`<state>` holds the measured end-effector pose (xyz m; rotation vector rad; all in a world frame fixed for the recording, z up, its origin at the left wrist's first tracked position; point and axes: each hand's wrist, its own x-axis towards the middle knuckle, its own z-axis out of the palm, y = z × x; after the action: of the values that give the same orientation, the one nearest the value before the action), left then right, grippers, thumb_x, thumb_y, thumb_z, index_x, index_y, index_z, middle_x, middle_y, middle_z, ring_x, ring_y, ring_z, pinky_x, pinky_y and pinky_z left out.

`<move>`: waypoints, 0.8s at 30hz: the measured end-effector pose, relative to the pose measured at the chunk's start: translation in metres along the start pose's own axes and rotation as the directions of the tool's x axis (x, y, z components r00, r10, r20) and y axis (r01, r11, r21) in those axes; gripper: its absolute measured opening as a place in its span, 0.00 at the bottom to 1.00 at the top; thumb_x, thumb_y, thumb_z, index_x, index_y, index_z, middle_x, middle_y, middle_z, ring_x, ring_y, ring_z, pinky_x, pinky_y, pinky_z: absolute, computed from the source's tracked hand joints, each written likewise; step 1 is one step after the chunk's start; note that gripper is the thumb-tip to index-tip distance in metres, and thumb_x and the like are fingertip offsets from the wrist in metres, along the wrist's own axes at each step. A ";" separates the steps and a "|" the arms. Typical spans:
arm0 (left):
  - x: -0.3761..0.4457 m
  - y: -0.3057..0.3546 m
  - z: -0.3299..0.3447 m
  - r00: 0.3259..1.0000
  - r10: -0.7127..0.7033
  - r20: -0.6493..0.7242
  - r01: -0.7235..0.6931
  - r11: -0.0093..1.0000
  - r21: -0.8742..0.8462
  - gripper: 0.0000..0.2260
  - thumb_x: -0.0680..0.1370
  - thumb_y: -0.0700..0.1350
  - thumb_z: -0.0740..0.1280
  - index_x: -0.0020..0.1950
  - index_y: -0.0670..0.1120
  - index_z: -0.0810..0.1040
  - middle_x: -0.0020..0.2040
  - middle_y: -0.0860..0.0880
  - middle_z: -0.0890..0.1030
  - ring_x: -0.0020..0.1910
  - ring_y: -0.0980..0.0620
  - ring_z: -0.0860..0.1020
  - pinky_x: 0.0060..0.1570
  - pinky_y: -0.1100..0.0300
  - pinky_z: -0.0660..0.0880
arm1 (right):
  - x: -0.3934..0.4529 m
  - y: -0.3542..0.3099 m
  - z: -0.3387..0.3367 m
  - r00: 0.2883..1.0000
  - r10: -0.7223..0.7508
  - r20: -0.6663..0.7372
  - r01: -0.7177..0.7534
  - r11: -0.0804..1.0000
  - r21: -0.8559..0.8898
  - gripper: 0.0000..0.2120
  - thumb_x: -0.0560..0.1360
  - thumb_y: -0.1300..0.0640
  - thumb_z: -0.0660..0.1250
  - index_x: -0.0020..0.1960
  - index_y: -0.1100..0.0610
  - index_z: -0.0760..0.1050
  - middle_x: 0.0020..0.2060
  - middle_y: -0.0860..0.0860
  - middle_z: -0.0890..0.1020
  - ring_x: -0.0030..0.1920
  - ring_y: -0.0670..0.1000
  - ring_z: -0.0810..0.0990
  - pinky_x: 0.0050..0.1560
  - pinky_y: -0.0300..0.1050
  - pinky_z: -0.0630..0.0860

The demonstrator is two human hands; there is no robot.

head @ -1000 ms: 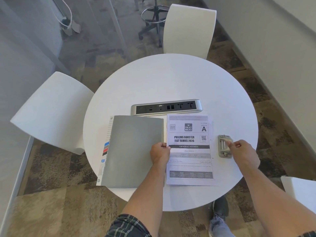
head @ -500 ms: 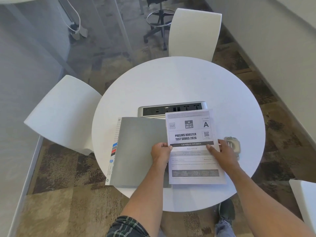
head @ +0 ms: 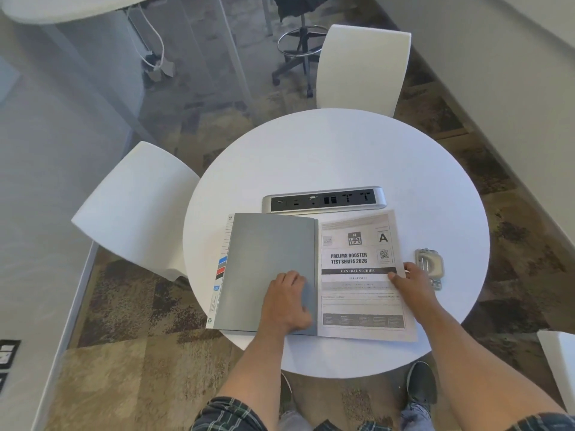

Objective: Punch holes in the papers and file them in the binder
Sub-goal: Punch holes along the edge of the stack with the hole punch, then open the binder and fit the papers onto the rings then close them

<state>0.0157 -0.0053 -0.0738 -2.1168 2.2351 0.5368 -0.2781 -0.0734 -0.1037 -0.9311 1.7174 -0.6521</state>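
A grey binder [head: 264,262] lies closed on the round white table [head: 342,150], its coloured index tabs showing at the left edge. Right beside it lies a stack of printed papers [head: 357,303] headed "Prelims Booster Test Series 2026". My left hand [head: 287,301] rests flat on the binder cover near its right edge. My right hand [head: 410,283] holds the papers' right edge, thumb on top of the sheet. A metal hole punch [head: 431,265] sits on the table just right of that hand, untouched.
A silver power and socket strip [head: 323,199] lies just behind the binder and papers. White chairs stand at the left [head: 133,206], the back [head: 362,66] and the near right [head: 560,362]. A stool [head: 298,48] stands on the carpet beyond.
My right hand left the hole punch and took the papers' right edge. My left hand moved from the papers' left edge onto the binder cover. The papers now lie flat beside the binder.
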 end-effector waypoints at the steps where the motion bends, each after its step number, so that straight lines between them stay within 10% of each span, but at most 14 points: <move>1: -0.007 -0.004 0.001 0.996 0.019 0.085 -0.024 0.998 0.059 0.34 0.64 0.49 0.65 0.71 0.47 0.70 0.72 0.48 0.69 0.70 0.45 0.68 0.70 0.54 0.67 | -0.002 -0.002 -0.001 1.000 0.003 0.003 -0.002 1.000 -0.016 0.11 0.79 0.59 0.69 0.61 0.58 0.78 0.52 0.56 0.85 0.53 0.59 0.84 0.59 0.61 0.81; 7: -0.028 -0.013 0.011 0.947 0.034 0.320 -0.131 0.949 0.287 0.52 0.66 0.48 0.69 0.83 0.50 0.42 0.83 0.47 0.40 0.82 0.42 0.41 0.80 0.48 0.45 | -0.011 -0.011 -0.010 0.999 0.003 0.032 -0.001 0.997 -0.083 0.10 0.80 0.59 0.68 0.61 0.57 0.77 0.51 0.54 0.85 0.51 0.58 0.84 0.58 0.61 0.81; 15: -0.032 0.003 0.006 0.956 0.046 0.289 -0.144 0.933 0.328 0.47 0.69 0.44 0.70 0.82 0.46 0.46 0.82 0.43 0.47 0.81 0.39 0.47 0.78 0.43 0.53 | -0.026 -0.018 -0.023 1.000 -0.004 0.018 0.005 0.995 -0.097 0.08 0.81 0.60 0.67 0.60 0.56 0.77 0.48 0.52 0.84 0.50 0.57 0.84 0.56 0.56 0.81; 24: -0.043 0.027 -0.005 0.999 -0.017 0.029 0.019 0.996 -0.084 0.33 0.77 0.44 0.62 0.82 0.49 0.57 0.83 0.50 0.57 0.82 0.46 0.54 0.78 0.43 0.60 | -0.037 -0.020 -0.017 1.000 -0.004 -0.028 0.004 1.000 0.008 0.08 0.81 0.63 0.66 0.59 0.57 0.78 0.48 0.57 0.83 0.50 0.60 0.81 0.58 0.58 0.80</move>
<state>-0.0059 0.0356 -0.0527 -2.1509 2.2140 0.6675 -0.2825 -0.0536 -0.0633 -0.9238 1.7366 -0.6766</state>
